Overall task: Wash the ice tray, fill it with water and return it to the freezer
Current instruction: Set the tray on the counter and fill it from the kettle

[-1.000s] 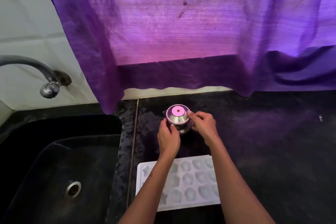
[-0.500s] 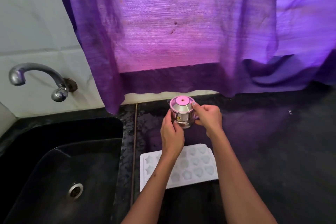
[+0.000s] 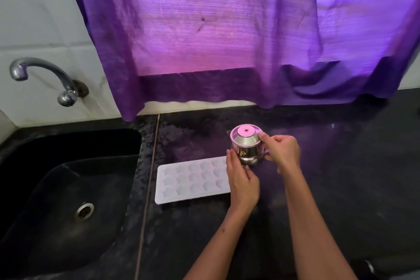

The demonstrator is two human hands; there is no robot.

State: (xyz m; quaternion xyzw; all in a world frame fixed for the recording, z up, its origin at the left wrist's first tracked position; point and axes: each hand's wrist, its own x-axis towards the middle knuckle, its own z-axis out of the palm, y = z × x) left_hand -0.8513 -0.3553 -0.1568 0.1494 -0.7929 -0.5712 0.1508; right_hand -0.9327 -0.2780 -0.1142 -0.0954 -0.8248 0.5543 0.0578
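Ice tray (image 3: 193, 180): flat on the tabletop (image 3: 341, 177), long axis left-right, just left of my hands.
Jug (image 3: 246, 148): at the tray's right end.
Left hand (image 3: 242, 180): nearer the tray, fingers steadying the jug.
Right hand (image 3: 281, 151): curled around the jug's far side, thumb on its lid.

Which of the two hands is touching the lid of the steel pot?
The right hand: its fingertip rests on the steel pot lid's rim. The left hand only touches the pot's lower side.

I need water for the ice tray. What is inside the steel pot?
That cannot be seen: a lid covers the steel pot. The right hand holds it at the rim, the left hand touches its side. The tray lies beside it.
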